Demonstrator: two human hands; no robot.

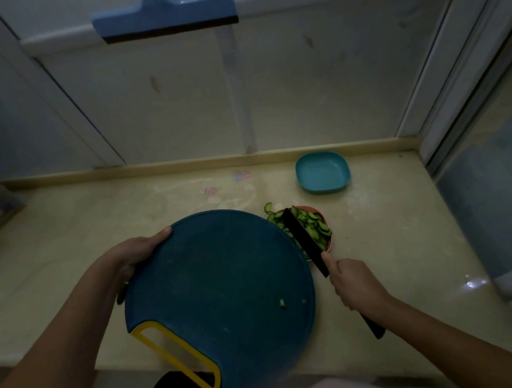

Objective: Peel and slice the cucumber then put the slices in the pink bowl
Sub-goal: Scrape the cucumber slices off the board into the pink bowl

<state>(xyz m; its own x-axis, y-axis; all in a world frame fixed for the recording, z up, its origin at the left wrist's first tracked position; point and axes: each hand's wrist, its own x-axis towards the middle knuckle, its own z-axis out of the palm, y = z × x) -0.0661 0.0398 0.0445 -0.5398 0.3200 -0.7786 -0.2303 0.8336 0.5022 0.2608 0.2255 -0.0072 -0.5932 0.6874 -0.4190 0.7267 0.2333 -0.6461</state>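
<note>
My left hand [137, 253] grips the left rim of a round dark-blue cutting board [219, 288] with a yellow handle cutout, held tilted over the counter. The board's far right edge overlaps the pink bowl [328, 240], which is heaped with green cucumber slices [312, 221]. My right hand [356, 284] holds a black knife [305, 239] by its handle, the blade lying across the bowl and the slices. One cucumber slice [268, 207] lies on the counter just behind the bowl. A small cucumber scrap [282, 303] clings to the board.
A blue square bowl [323, 173] stands on the beige counter [98, 224] behind the pink bowl, near the back ledge. A blue squeegee [164, 17] hangs on the wall above. A glass panel borders the counter on the right. A dark object sits below the counter's front edge.
</note>
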